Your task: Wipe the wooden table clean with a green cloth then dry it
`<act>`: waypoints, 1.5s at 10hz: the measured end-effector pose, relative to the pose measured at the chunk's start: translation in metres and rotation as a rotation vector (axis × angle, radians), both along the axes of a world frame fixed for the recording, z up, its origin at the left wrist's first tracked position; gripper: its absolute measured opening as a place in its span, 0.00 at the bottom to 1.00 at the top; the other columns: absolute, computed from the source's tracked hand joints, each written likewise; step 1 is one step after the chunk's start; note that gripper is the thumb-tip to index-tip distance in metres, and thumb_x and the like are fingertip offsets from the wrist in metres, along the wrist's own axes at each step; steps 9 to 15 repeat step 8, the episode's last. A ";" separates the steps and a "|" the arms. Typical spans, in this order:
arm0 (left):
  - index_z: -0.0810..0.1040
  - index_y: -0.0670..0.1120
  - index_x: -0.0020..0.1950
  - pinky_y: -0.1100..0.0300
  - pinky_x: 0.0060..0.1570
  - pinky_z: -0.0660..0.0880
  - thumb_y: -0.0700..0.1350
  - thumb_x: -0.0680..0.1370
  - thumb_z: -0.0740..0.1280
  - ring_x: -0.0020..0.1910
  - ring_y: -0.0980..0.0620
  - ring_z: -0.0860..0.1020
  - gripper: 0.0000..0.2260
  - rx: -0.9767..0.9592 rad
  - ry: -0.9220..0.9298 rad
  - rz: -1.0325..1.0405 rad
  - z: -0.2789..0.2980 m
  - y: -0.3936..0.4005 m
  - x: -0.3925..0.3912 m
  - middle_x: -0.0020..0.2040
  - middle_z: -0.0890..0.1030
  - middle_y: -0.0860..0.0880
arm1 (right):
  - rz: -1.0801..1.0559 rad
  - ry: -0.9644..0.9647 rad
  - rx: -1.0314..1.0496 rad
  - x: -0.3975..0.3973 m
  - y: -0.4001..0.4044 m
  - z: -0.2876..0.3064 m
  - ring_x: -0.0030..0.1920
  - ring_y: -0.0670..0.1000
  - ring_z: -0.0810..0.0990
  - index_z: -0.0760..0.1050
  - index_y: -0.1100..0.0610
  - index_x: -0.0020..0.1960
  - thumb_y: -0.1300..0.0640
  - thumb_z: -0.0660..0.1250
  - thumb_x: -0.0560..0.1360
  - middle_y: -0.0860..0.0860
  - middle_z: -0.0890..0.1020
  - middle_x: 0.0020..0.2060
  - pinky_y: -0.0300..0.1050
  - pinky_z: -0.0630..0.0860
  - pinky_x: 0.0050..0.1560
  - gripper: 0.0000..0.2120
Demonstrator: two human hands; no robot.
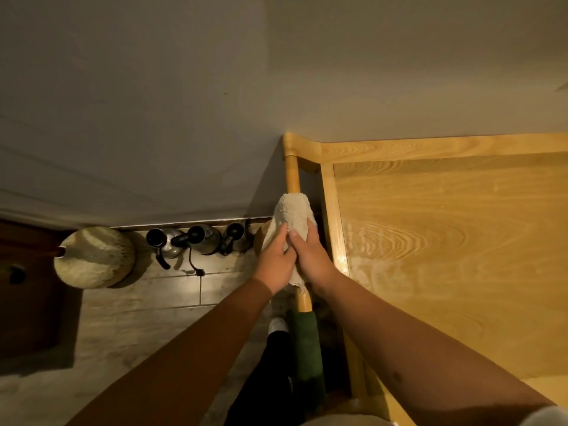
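Green cloth [307, 348] hangs on the rail below both hands' grip.

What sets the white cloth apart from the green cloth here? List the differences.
The white cloth is pale and fluffy; the green cloth is dark and smoother. Both hands, the left hand and the right hand, hold the white cloth; nothing holds the green cloth. The white sits farther along the rail. Both drape over that rail.
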State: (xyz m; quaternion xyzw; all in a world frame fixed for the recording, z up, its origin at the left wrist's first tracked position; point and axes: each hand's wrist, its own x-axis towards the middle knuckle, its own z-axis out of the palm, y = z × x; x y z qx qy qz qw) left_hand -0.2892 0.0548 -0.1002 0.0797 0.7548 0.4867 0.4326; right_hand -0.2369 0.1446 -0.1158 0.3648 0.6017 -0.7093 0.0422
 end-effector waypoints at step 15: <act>0.40 0.62 0.79 0.28 0.70 0.39 0.71 0.74 0.53 0.78 0.37 0.33 0.39 -0.513 0.830 -0.438 0.038 0.001 0.039 0.81 0.35 0.48 | 0.125 -0.193 0.789 0.102 0.064 0.048 0.77 0.54 0.58 0.54 0.48 0.79 0.34 0.62 0.76 0.51 0.59 0.79 0.53 0.59 0.73 0.39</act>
